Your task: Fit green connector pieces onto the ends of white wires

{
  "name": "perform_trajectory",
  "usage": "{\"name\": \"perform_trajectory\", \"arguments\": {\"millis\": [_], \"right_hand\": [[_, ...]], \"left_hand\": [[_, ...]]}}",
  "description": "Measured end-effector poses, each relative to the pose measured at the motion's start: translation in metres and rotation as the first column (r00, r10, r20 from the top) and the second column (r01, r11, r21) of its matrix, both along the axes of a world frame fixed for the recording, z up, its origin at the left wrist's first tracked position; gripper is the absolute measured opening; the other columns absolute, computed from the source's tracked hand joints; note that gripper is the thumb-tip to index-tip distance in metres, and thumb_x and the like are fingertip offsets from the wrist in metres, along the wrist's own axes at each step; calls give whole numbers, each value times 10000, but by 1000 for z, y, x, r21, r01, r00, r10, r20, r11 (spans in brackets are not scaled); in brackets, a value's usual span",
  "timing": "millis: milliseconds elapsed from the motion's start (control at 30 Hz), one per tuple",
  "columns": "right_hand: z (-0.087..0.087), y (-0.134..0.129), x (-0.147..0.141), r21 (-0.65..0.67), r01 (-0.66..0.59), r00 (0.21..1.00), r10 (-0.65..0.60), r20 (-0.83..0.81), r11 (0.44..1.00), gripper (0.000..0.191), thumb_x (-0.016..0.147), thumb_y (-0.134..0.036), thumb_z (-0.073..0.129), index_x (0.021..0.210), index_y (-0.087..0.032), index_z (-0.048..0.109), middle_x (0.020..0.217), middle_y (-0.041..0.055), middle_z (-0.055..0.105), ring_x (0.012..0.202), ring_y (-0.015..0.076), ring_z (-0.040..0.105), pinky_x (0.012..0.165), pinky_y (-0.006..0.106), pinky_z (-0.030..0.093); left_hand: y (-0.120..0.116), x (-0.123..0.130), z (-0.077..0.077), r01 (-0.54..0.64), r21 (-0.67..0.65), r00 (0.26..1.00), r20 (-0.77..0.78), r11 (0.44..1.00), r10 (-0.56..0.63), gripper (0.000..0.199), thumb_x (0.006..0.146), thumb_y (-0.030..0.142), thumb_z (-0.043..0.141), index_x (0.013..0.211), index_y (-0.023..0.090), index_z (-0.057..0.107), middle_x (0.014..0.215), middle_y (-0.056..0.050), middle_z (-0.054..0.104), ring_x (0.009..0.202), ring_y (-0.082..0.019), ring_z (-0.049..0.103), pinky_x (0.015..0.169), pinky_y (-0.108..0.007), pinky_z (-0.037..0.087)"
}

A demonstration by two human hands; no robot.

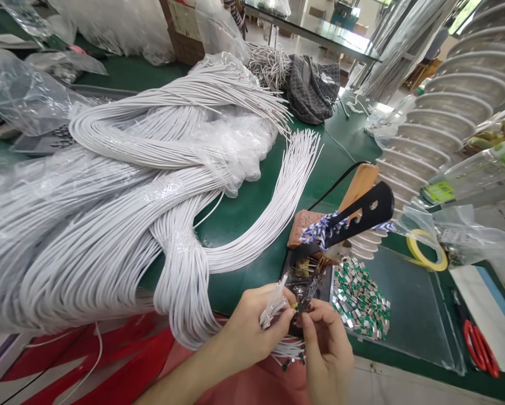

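Note:
My left hand (263,323) is closed around several short white cable ends (274,306), which stick up between thumb and fingers. Close beside it on the right, my right hand (326,343) is closed in a pinch; what lies between its fingertips is too small to make out. Both sets of fingertips nearly meet in front of a dark tray (309,287). Below the hands hang white cables with small green connector ends (292,360). Just right of the hands lies a pile of small green and silver connectors (362,298).
Large bundles of white cable (108,236) cover the left of the green table (252,197). Behind the hands stand a brick (305,225) and a black strap holder (362,216). A clear ribbed hose (438,112), yellow tape (425,253) and red-handled scissors (480,349) are at the right.

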State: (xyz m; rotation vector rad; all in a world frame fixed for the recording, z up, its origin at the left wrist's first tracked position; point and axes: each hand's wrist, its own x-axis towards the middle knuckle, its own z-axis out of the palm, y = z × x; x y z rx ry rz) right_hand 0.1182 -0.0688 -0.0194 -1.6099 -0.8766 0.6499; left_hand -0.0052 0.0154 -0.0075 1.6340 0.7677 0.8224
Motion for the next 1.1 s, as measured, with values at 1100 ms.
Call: {"name": "perform_trajectory", "arguments": {"millis": [1100], "right_hand": [[-4,-27,8,-53,-341,938,343,43,939,156,914,-363,593,881,-215,630,694,-26,450,512,106,381,448,220,303]], "left_hand": [[-37,-34,-11,163,-265,987,58,950,-153,439,1011,429,418,705,151,566,767,-41,585,697,-154,557,667,-232,429]]}}
